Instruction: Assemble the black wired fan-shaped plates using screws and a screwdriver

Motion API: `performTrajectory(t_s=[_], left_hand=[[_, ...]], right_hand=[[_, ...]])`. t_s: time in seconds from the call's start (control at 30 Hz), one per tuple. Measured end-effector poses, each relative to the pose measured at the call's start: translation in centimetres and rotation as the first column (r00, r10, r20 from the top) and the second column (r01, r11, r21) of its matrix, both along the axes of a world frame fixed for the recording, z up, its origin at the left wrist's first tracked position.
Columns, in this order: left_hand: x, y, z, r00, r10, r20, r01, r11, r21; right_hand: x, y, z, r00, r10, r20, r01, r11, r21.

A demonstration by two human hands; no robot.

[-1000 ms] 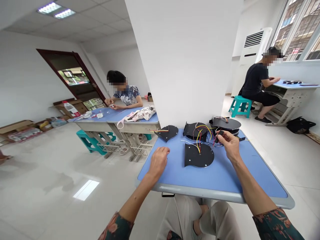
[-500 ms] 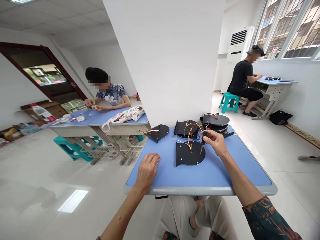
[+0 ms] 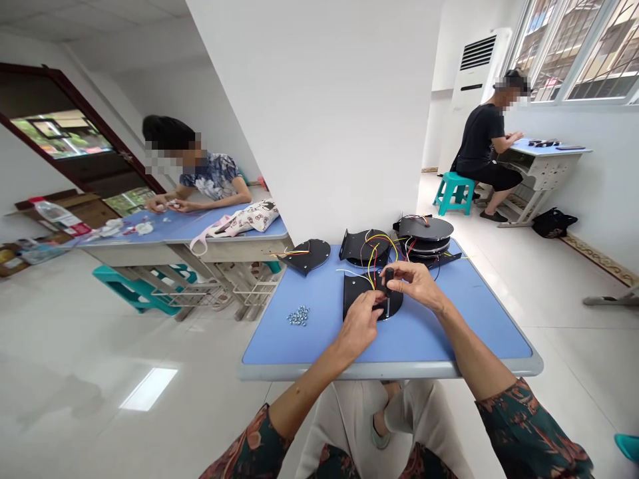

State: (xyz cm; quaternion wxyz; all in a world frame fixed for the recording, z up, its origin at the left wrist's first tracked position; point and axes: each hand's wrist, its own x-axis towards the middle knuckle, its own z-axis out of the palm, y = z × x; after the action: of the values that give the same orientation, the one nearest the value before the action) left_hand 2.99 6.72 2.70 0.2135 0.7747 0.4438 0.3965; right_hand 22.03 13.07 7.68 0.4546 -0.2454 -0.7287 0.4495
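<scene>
My right hand [image 3: 410, 283] grips the black handle of a screwdriver [image 3: 390, 282], its thin metal shaft pointing down over a round black plate [image 3: 350, 299] with one straight flanged edge. Yellow, red and white wires [image 3: 372, 269] rise from the plate's middle. Close to the screwdriver, my left hand [image 3: 358, 322] rests over the plate, fingers pressed together; whatever they pinch is hidden. A small pile of silvery screws [image 3: 298, 316] lies to the left on the blue table [image 3: 309, 346].
Similar black plates with wires sit at the table's back: a single one [image 3: 308, 256] at left, others in the middle [image 3: 367, 247], and a stack [image 3: 426, 234] at right. A white pillar [image 3: 324, 120] stands behind. Two people sit at other desks.
My left hand has moved right from the screw pile, uncovering it, to the black plate. My right hand has brought the screwdriver left and over that plate.
</scene>
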Motion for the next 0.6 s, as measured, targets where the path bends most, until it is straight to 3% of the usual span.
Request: performTrajectory(t_s=[0.13, 0.27, 0.5, 0.6], left_hand=[[0.4, 1.1, -0.1, 0.986, 0.022, 0.162, 0.001, 0.990, -0.142], [0.8, 1.7, 0.0, 0.983, 0.032, 0.182, 0.003, 0.982, -0.187], [0.9, 1.8, -0.3, 0.965, -0.044, 0.257, 0.101, 0.971, -0.216], [0.8, 1.1, 0.0, 0.983, -0.068, 0.172, 0.092, 0.986, -0.136]], right_hand=[[-0.1, 0.0, 0.0, 1.000, -0.002, -0.004, 0.002, 1.000, 0.011], [0.0, 0.1, 0.1, 1.000, 0.012, -0.015, -0.012, 1.000, 0.025], [0.2, -0.3, 0.7, 0.980, 0.196, 0.020, -0.194, 0.978, -0.073], [0.2, -0.4, 0.8, 0.980, 0.198, 0.015, -0.197, 0.978, -0.068]])
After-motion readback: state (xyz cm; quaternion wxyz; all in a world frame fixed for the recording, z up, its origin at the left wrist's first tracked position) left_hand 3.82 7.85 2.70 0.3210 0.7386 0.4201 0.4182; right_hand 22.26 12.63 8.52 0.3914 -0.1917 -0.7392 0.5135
